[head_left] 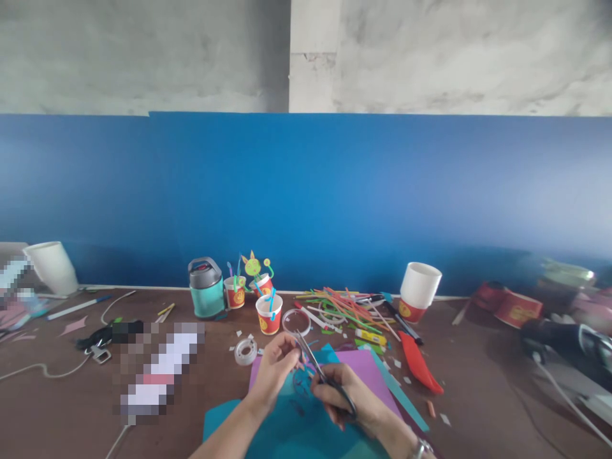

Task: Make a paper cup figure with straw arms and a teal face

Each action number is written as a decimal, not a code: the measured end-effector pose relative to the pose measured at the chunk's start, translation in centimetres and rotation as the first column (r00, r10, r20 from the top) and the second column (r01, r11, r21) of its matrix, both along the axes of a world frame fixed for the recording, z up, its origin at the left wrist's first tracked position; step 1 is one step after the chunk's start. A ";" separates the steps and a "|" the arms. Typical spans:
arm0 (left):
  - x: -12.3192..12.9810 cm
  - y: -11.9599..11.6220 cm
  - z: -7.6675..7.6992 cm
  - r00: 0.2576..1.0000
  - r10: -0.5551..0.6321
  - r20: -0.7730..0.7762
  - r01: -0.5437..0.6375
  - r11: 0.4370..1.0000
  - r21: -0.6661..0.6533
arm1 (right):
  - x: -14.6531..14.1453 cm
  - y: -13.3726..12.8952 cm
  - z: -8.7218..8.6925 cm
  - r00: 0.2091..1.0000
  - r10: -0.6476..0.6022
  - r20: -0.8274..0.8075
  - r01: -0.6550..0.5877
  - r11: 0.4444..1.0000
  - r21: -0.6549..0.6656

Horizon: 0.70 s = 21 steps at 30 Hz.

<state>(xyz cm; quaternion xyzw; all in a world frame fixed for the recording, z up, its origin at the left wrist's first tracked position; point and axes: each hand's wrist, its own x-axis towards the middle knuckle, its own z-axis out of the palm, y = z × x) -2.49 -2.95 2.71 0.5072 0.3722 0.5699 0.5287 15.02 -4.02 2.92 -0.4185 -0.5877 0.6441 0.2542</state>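
Observation:
My right hand (347, 392) grips scissors (314, 362) with black handles, the metal blades pointing up and to the left. Close by the blade tips, my left hand (275, 370) has its fingertips pinched together; what lies between them is too small to name. Beneath both hands lies teal paper (272, 426) with dark round drawn lines on it, partly covered by my hands. Purple paper (366, 370) shows from under the teal sheet. Just beyond the left hand are a clear tape roll (245, 351) and a round clear ring (296, 323).
Paper cups, one (269, 315) with blue straw pieces, stand behind the paper. A teal jar (207, 296) is left of them. Colourful straws (344, 306), a glue stick (371, 336), stacked cups (419, 290) and a red pointed piece (419, 363) lie rightward. A blue partition (306, 204) closes the back.

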 end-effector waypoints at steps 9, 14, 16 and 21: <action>0.3 0.2 0.0 0.998 0.057 -0.020 -0.058 0.998 -0.026 | -0.6 0.5 -0.8 0.992 -0.127 -0.003 0.126 0.975 0.183; 0.8 0.0 -0.3 0.999 0.028 0.021 -0.027 0.997 -0.068 | -0.8 0.5 -1.6 0.994 -0.107 -0.001 0.105 0.975 0.196; 0.9 -0.1 -0.4 0.999 0.011 0.038 -0.008 0.997 -0.079 | -0.9 0.4 -1.6 0.994 -0.112 -0.006 0.111 0.976 0.187; 1.2 -0.4 -0.3 1.000 0.009 0.010 -0.008 0.995 -0.100 | -1.1 0.4 -1.5 0.992 -0.126 -0.007 0.125 0.977 0.174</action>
